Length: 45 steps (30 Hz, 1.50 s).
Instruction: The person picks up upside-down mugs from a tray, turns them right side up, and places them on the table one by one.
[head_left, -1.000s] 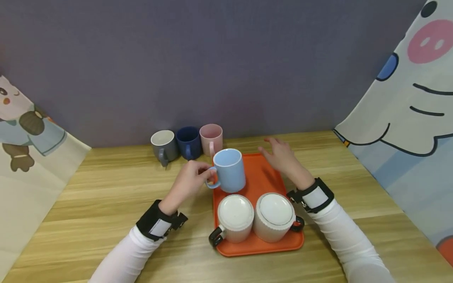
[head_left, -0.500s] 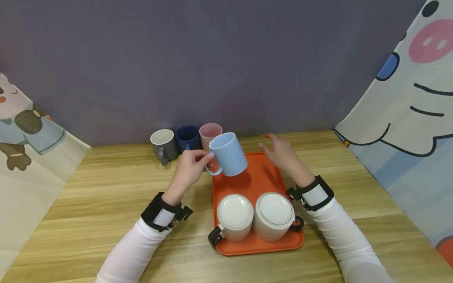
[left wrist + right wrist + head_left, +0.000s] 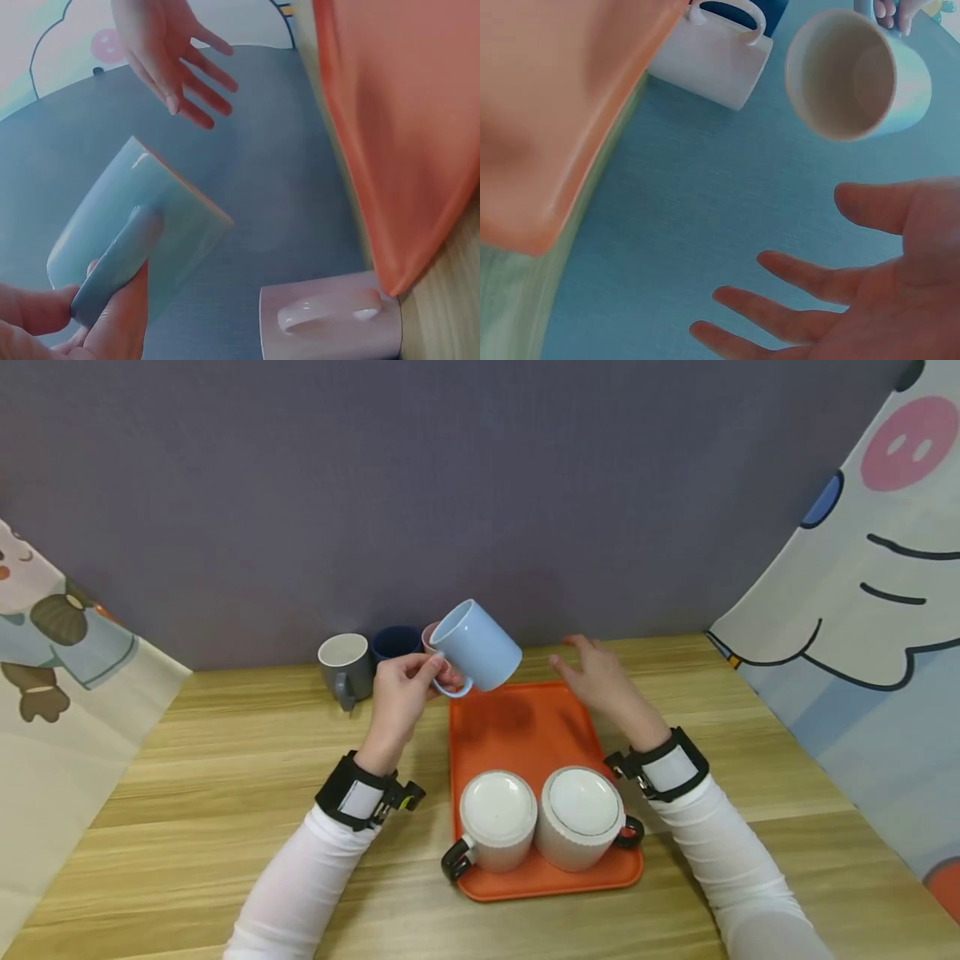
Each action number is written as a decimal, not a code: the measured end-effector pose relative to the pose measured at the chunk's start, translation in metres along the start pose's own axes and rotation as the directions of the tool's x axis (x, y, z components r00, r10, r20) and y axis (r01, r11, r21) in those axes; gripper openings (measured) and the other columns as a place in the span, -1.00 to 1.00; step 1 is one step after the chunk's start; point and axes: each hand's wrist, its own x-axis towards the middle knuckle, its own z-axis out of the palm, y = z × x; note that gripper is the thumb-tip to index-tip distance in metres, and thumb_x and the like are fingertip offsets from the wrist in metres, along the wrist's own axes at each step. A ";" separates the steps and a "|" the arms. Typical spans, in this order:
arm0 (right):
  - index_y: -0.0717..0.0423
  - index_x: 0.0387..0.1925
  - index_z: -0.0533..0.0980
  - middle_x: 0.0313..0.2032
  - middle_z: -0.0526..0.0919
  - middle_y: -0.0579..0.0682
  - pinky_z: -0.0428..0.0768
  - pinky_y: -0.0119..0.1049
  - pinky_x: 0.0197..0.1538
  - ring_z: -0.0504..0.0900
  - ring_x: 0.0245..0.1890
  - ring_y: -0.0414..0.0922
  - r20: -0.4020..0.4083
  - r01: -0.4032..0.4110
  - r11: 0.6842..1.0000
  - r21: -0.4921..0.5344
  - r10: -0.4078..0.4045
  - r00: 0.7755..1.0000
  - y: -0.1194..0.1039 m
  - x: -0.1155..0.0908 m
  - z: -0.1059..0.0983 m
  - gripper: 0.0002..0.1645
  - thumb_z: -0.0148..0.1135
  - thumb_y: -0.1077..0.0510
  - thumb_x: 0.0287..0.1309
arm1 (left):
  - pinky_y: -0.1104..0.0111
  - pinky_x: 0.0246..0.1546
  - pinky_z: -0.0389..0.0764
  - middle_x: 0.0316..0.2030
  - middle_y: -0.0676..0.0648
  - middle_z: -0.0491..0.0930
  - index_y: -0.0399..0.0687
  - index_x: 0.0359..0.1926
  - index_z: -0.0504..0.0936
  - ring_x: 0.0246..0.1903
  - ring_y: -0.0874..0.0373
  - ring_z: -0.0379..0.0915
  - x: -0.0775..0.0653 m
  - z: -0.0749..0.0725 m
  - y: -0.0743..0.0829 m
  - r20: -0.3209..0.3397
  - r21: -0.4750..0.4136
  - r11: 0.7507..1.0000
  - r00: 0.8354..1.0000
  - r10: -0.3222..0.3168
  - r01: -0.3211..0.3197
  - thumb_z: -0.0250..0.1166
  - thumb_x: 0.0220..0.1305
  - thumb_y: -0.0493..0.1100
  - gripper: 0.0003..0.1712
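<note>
The left hand [image 3: 401,693] pinches the handle [image 3: 124,259] of a plain light-blue mug [image 3: 482,647], tilted in the air near the orange tray [image 3: 525,731]; the right hand [image 3: 602,683], fingers extended, hovers apart. Black wrist straps [image 3: 335,785] bear plain white patches [image 3: 671,771].

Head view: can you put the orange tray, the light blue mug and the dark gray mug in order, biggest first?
1. Orange tray
2. Light blue mug
3. Dark gray mug
Being held up may make the light blue mug look bigger.

White sleeves [image 3: 298,878], black wristbands [image 3: 340,783] (each white-patched).
</note>
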 end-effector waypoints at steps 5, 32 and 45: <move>0.29 0.30 0.23 0.25 0.33 0.33 0.25 0.15 0.28 0.26 0.27 0.27 -0.016 0.025 1.000 0.001 -0.025 1.000 -0.005 0.002 -0.001 -0.34 -0.04 -0.08 0.37 | 0.34 -0.32 0.67 -0.50 -0.13 0.63 -0.62 -0.21 0.56 -0.50 0.20 0.63 0.002 0.002 0.002 -0.023 -0.064 0.998 1.000 -0.009 0.007 0.17 0.32 -0.30 -0.70; 0.32 0.27 0.27 0.24 0.38 0.27 0.27 0.07 0.29 0.31 0.27 0.19 -0.018 0.102 0.994 0.049 -0.101 0.995 -0.032 0.000 -0.003 -0.36 -0.05 -0.07 0.39 | 0.32 -0.35 0.67 -0.53 -0.10 0.55 -0.59 -0.26 0.53 -0.52 0.13 0.63 0.015 0.026 0.008 -0.106 -0.281 0.960 0.994 -0.022 -0.009 0.13 0.35 -0.29 -0.71; 0.29 0.22 0.35 0.19 0.46 0.24 0.32 0.04 0.26 0.38 0.23 0.16 -0.034 0.116 0.992 0.057 -0.114 0.993 -0.042 0.001 -0.005 -0.39 -0.03 -0.09 0.37 | 0.30 -0.29 0.67 -0.52 -0.10 0.56 -0.49 -0.29 0.57 -0.48 0.12 0.64 0.020 0.036 0.017 -0.129 -0.320 0.947 0.991 -0.023 -0.020 0.14 0.36 -0.22 -0.69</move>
